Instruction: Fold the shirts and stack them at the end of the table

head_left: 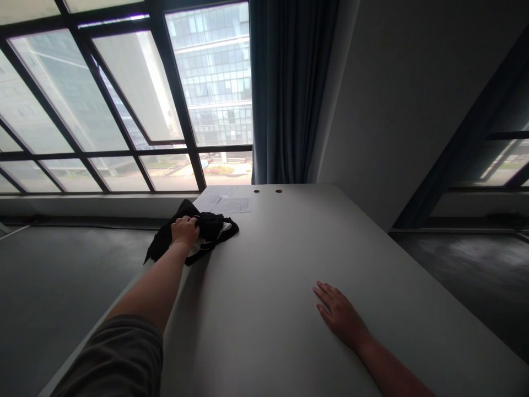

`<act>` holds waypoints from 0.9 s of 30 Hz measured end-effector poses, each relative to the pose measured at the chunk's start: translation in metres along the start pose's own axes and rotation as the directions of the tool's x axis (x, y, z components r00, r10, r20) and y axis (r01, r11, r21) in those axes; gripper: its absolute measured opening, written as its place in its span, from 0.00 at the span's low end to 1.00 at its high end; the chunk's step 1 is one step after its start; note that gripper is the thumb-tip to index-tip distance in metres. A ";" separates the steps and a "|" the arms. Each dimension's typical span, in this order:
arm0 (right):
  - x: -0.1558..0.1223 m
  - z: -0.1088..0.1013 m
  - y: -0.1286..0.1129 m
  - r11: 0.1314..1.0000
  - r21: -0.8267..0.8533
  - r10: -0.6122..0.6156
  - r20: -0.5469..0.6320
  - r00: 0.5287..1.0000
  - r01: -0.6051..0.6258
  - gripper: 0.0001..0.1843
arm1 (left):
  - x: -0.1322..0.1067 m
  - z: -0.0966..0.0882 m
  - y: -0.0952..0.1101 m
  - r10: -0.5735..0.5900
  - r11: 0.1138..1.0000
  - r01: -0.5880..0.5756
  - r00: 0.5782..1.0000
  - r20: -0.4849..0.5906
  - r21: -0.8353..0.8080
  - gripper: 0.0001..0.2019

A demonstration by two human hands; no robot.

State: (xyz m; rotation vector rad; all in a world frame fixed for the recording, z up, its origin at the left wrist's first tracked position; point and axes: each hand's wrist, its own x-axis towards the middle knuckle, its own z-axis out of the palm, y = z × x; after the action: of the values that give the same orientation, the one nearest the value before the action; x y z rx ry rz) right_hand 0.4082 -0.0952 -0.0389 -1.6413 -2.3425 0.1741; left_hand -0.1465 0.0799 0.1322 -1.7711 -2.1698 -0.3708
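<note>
Left hand (184, 231) clamped on a crumpled black cloth (215, 229) at the left edge of the long white tabletop (264, 309); right hand (339, 317) flat on the tabletop, well apart. Risk: slack cloth slipping off that edge, or snagging the white paper sheets (231, 199) just beyond it.

Left hand (184, 231) grips black cloth (217, 227) at the tabletop's (268, 309) left edge, just beside papers (229, 199). Right hand (341, 317) rests flat and empty near the right edge.

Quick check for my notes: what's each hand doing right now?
Left hand: closed, gripping the black cloth.
Right hand: open, lying flat on the white table, holding nothing.
</note>
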 end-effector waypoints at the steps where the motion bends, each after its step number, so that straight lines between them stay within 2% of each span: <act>1: 0.000 0.001 0.000 1.000 -0.001 0.001 -0.002 1.000 -0.001 0.30 | 0.000 -0.003 0.003 0.019 1.000 -0.019 1.000 -0.009 -0.008 0.20; 5: 0.001 0.005 0.003 1.000 0.002 -0.004 -0.026 1.000 0.004 0.29 | -0.004 -0.012 0.018 0.074 0.997 -0.075 0.996 -0.051 -0.029 0.18; 7: 0.002 0.006 0.003 1.000 0.005 -0.006 -0.031 0.999 0.007 0.29 | -0.008 -0.014 0.026 0.085 0.996 -0.086 0.996 -0.032 -0.031 0.18; 9: 0.002 0.006 0.003 1.000 0.008 -0.005 -0.032 0.999 0.006 0.29 | -0.013 -0.016 0.034 0.105 0.994 -0.102 0.992 0.070 -0.037 0.19; 12: 0.002 0.005 0.002 1.000 0.013 -0.002 -0.036 0.999 0.002 0.29 | -0.022 -0.014 0.045 0.146 0.989 -0.138 0.958 0.245 -0.050 0.18; 15: 0.002 0.003 0.001 1.000 0.014 0.000 -0.024 1.000 0.000 0.29 | -0.031 -0.011 0.055 0.168 0.986 -0.161 0.940 0.296 -0.047 0.16; 23: 0.002 0.002 0.000 1.000 0.004 0.003 -0.014 1.000 -0.003 0.30 | -0.053 -0.022 0.087 0.174 0.985 -0.170 0.944 0.281 -0.036 0.16; 27: 0.001 0.003 0.000 1.000 -0.007 0.001 -0.014 1.000 -0.001 0.30 | -0.071 -0.037 0.112 0.245 0.969 -0.236 0.953 0.179 -0.073 0.14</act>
State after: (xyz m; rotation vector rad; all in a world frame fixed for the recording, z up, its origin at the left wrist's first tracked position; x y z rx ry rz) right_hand 0.4068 -0.0937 -0.0412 -1.6416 -2.3348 0.1549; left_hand -0.0204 0.0240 0.1382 -2.1476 -2.0441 -0.2091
